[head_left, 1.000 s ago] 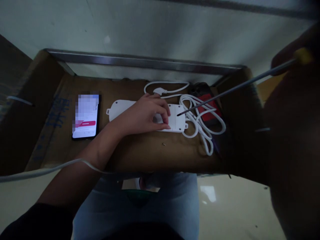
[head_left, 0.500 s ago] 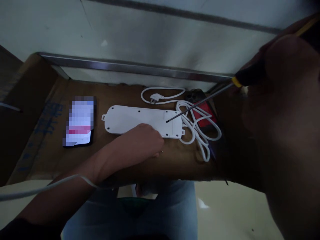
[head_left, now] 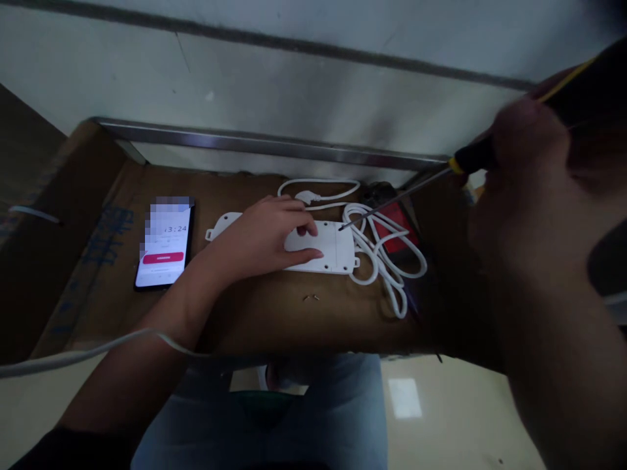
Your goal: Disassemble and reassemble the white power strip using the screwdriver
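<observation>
A white power strip [head_left: 337, 248] lies face down on cardboard, with screw holes along its edges. My left hand [head_left: 264, 235] is over its middle, thumb and fingers apart; whether the fingers touch the strip I cannot tell. My right hand [head_left: 533, 156], at the upper right, grips a screwdriver [head_left: 473, 156] with a black and yellow handle. Its thin shaft slants down left, and the tip appears over the strip's right end. Two tiny screws [head_left: 311, 298] rest on the cardboard in front of the strip. The strip's white cord [head_left: 392, 281] is coiled at its right.
A phone [head_left: 164, 258] with a lit screen lies left of the strip. Behind the coil sits a red and black object [head_left: 394, 225]. The cardboard box [head_left: 245, 326] has raised sides, and a pale wall [head_left: 255, 85] stands behind it. Another white cable [head_left: 83, 356] crosses my left forearm.
My left hand has moved from the strip's front edge up onto its middle, its fingers spreading. Two screws now show where it was. The screwdriver tip has shifted slightly up and right.
</observation>
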Demonstrator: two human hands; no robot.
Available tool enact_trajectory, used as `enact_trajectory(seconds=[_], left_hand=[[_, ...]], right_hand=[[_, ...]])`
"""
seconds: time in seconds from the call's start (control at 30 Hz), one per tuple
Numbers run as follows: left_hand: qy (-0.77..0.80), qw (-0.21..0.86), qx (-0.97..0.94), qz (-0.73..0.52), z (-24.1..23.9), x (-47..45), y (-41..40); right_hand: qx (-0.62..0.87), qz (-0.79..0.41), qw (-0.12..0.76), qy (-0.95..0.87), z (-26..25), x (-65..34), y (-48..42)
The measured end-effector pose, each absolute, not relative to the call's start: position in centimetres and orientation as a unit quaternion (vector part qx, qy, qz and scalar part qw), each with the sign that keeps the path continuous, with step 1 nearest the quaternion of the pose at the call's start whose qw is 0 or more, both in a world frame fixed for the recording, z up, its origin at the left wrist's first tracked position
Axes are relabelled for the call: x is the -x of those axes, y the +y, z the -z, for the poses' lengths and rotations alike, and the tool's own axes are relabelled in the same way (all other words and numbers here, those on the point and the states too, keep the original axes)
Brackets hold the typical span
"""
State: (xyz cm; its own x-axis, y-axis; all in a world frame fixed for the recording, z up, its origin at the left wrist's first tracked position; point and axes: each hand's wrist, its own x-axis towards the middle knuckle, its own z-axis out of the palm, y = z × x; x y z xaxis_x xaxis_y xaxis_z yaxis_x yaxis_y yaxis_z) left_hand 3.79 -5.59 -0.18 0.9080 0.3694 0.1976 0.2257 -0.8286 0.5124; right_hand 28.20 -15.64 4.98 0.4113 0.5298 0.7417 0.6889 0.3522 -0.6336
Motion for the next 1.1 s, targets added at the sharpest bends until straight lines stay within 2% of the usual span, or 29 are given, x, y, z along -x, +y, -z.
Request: enact_trajectory(seconds=[0.1, 0.3, 0.43, 0.93, 1.1], left_hand=[[0.161, 0.226, -0.943, -0.182, 1.5, -4.3, -5.8], [0.153, 0.181, -0.959, -0.157, 3.7, -5.6, -7.5], [0.154, 0.175, -0.959, -0.159, 4.0, -5.7, -7.5], [0.187, 0.233, -0.95, -0.088, 3.3, -6.5, -6.5], [0.126, 0.317, -0.934, -0.102, 2.8, -8.5, -4.1]], right_hand=[[0.549, 0.113, 0.606, -0.564, -5.1, -28.3, -15.5], [0.527, 0.116, 0.586, -0.605, -4.7, -28.4, -14.8], [0.516, 0.09, 0.617, -0.587, -4.5, -28.5, -14.5], [0.546, -0.004, 0.611, -0.573, -4.0, -28.7, -14.5], [0.559, -0.015, 0.593, -0.58, -3.6, -29.4, -14.3]])
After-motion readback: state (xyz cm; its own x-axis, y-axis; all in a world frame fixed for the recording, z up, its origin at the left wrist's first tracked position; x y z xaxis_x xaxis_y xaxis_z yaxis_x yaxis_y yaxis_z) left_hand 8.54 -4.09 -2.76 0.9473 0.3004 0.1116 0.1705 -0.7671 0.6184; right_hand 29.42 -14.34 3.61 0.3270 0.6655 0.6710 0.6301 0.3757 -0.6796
